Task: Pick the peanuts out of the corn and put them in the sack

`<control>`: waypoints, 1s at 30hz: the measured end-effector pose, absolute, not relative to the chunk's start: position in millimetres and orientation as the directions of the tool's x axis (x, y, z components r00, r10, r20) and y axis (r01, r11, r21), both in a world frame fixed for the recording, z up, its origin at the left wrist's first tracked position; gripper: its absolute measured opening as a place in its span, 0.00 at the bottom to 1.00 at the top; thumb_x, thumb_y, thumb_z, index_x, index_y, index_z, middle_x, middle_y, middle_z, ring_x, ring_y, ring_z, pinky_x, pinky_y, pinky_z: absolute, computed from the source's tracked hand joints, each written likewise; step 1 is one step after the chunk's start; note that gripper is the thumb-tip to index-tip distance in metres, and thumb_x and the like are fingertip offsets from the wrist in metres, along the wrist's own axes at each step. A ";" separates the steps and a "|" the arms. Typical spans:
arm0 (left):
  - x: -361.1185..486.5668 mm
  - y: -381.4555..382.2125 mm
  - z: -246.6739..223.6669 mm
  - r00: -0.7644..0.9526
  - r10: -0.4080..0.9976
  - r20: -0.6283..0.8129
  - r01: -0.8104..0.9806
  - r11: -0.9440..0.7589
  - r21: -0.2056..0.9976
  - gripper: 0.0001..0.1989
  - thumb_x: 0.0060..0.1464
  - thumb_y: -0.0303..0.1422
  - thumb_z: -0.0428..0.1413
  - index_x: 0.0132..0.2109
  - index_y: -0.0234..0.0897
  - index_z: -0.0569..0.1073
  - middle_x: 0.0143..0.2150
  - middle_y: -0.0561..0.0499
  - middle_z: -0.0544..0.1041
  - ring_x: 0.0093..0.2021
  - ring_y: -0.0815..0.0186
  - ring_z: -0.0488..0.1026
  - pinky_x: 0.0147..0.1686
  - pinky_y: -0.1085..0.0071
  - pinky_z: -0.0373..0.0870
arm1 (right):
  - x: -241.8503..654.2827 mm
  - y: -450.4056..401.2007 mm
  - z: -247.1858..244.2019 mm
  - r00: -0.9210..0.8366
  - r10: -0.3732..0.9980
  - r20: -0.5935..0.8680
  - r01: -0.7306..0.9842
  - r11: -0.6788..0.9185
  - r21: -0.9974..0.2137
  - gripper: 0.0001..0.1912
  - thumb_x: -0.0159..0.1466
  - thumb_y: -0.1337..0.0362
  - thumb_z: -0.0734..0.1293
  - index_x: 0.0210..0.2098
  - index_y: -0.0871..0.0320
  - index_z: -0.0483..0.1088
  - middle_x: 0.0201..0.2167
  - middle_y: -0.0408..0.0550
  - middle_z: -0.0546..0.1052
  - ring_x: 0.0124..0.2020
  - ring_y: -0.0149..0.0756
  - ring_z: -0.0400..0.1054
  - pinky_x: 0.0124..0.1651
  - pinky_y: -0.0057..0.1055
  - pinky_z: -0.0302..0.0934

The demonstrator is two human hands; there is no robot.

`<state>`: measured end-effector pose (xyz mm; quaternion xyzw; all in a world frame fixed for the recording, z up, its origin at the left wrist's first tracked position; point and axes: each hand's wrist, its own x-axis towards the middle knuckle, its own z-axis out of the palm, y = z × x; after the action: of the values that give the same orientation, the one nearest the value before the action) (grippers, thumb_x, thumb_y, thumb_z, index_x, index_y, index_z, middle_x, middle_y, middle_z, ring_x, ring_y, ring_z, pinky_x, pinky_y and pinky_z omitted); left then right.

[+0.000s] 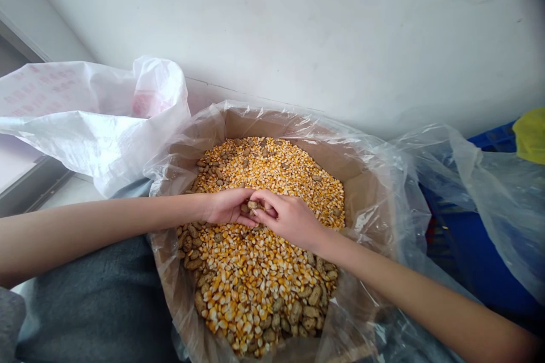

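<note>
A cardboard box (361, 193) lined with clear plastic holds yellow corn kernels (242, 278) mixed with unshelled peanuts (309, 312). Over the middle of the corn, my two hands meet. My left hand (227, 206) is cupped with its fingers curled around a few peanuts (252, 205). From the right, my right hand (292, 218) pinches a peanut at the left hand's fingers. More peanuts lie along the left side and at the near right of the box.
A white woven sack (106, 142) stands open at the left, against the white wall (298, 28). Blue crates (472, 244) with clear plastic over them and a yellow item (530, 135) are at the right. My legs are at the lower left.
</note>
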<state>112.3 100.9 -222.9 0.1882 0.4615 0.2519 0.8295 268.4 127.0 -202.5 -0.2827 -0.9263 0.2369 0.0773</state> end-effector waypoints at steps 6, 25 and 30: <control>110.6 102.6 -226.6 0.466 0.583 -0.665 -0.243 0.807 0.538 0.10 0.49 0.34 0.48 0.30 0.31 0.69 0.26 0.52 0.69 0.25 0.75 0.66 0.24 0.80 0.63 | 271.2 130.0 -207.4 -0.802 0.598 0.000 0.512 0.687 -0.515 0.09 0.58 0.63 0.54 0.38 0.56 0.59 0.22 0.39 0.67 0.21 0.25 0.59 0.25 0.22 0.48; 103.3 107.9 -228.5 0.341 0.660 -0.669 -0.307 0.751 0.584 0.10 0.47 0.36 0.49 0.33 0.34 0.68 0.26 0.53 0.68 0.23 0.75 0.63 0.23 0.79 0.60 | 276.5 131.8 -227.8 -0.856 0.389 -0.340 0.467 0.865 -0.186 0.13 0.58 0.58 0.54 0.40 0.51 0.64 0.29 0.46 0.74 0.30 0.36 0.68 0.30 0.28 0.55; 103.6 108.1 -228.0 0.341 0.655 -0.674 -0.302 0.756 0.581 0.10 0.48 0.36 0.49 0.33 0.34 0.68 0.26 0.53 0.69 0.23 0.75 0.64 0.23 0.79 0.60 | 277.0 133.2 -228.2 -0.854 0.390 -0.344 0.475 0.854 -0.213 0.13 0.57 0.57 0.56 0.38 0.50 0.65 0.28 0.44 0.73 0.30 0.35 0.67 0.32 0.27 0.55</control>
<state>103.6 108.1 -228.0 0.1801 0.4895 0.2995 0.7989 277.0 133.2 -228.2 -0.2271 -0.9517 0.1465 -0.1459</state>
